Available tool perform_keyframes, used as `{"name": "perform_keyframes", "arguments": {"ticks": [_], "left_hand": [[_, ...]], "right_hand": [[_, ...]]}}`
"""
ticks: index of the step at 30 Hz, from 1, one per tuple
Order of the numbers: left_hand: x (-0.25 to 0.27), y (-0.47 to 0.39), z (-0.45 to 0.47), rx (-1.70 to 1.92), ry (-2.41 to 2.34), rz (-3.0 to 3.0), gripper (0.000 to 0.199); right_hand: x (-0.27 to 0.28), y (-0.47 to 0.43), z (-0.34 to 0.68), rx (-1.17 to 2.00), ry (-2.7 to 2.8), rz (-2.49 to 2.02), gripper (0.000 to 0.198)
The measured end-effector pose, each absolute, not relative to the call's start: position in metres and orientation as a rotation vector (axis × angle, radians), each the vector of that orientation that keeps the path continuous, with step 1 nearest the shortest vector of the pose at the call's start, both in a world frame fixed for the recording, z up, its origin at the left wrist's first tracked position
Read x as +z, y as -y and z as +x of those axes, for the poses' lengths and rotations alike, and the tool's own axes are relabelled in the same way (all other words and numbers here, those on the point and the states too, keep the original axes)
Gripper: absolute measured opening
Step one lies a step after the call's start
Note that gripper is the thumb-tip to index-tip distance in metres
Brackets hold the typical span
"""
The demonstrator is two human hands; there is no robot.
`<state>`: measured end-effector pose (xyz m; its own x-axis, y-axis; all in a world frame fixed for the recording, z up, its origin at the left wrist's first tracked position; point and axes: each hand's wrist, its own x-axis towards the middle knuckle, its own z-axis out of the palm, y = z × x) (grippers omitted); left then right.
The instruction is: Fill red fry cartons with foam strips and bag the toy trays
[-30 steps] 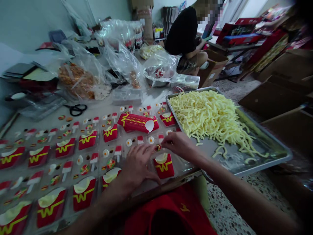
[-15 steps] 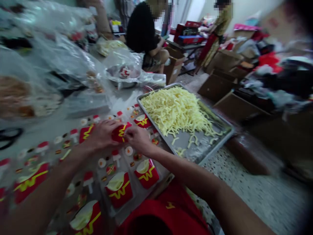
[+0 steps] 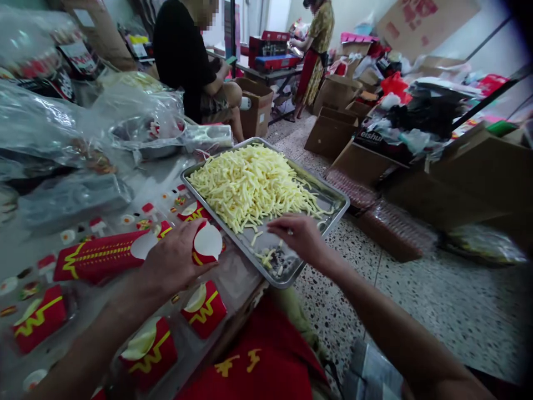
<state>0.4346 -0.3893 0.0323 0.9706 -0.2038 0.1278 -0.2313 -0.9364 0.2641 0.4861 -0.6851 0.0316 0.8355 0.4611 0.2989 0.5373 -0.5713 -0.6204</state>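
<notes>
One change—the right hand (image 3: 300, 238) has moved over the tray (image 3: 338, 201).

My Surroundings, Left to Right

To my left: clear plastic bags (image 3: 37, 119), heaped; one metal bowl (image 3: 156, 153), plastic-draped. Ahead of me: one seated person in black (image 3: 179, 53); an open carton (image 3: 258, 111); red-and-blue equipment (image 3: 270, 63) on a bench; one standing person in patterned clothing (image 3: 322, 28). To my right: cardboard boxes (image 3: 333, 132), a crumpled red bag (image 3: 395, 86), speckled floor (image 3: 408, 305).
</notes>
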Motion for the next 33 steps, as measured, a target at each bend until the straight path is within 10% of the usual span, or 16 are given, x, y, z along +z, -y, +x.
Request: {"name": "perform_keyframes", "arguments": {"ticks": [11,24,33], "left_hand": [[0.029,0.42,0.449,0.148,0.341,2.702,0.088],[0.022,0.411,0.444,0.108,0.279,2.719,0.085],[0.034,0.438,0.464,0.07,0.35,2.596,0.089]], "right_hand": [[0.0,0.76,0.567,0.114,1.109,-3.026,0.02],[0.002,0.661,0.522,-0.008,1.773,-2.399,0.013],[0.026,0.75,0.562,0.198,1.281,-2.53,0.013]]}}
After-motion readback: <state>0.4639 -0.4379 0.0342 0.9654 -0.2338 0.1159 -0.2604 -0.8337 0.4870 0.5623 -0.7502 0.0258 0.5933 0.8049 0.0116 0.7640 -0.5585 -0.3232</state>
